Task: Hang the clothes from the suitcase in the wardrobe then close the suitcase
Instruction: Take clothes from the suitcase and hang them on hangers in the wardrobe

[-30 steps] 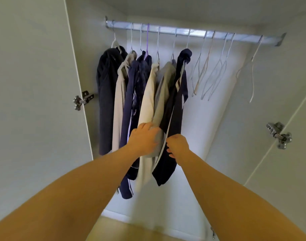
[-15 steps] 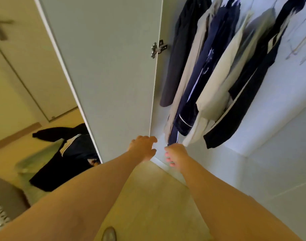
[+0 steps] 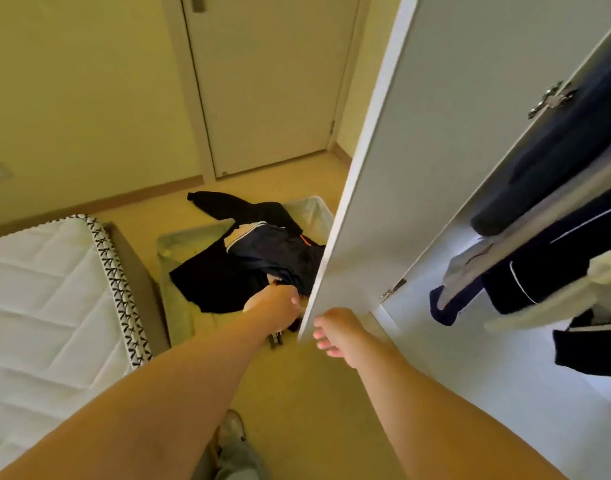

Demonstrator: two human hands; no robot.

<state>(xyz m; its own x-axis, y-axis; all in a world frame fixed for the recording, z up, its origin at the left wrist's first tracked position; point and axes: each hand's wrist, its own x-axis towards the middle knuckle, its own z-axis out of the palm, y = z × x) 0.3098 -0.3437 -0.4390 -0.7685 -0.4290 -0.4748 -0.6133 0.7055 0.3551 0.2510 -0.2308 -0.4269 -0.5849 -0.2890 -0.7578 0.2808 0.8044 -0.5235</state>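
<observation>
Though the left hand (image 3: 274, 301) over the clothes (image 3: 248, 268) hides its fingers, the right hand (image 3: 332, 332) hangs slack, empty.

One wardrobe door (image 3: 418, 168) bears two hinges (image 3: 552, 98). Left of it: one suitcase (image 3: 169, 247), at least two dark garments (image 3: 228, 271), one mattress (image 3: 37, 271), one room door (image 3: 262, 81). By its lower corner: one left hand (image 3: 273, 303), one right hand (image 3: 335, 332).

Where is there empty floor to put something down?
Bare yellow floor lies between the white quilted mattress and the white wardrobe door. More lies between the pale open suitcase and the closed room door. The suitcase is crowded with dark clothes.
</observation>
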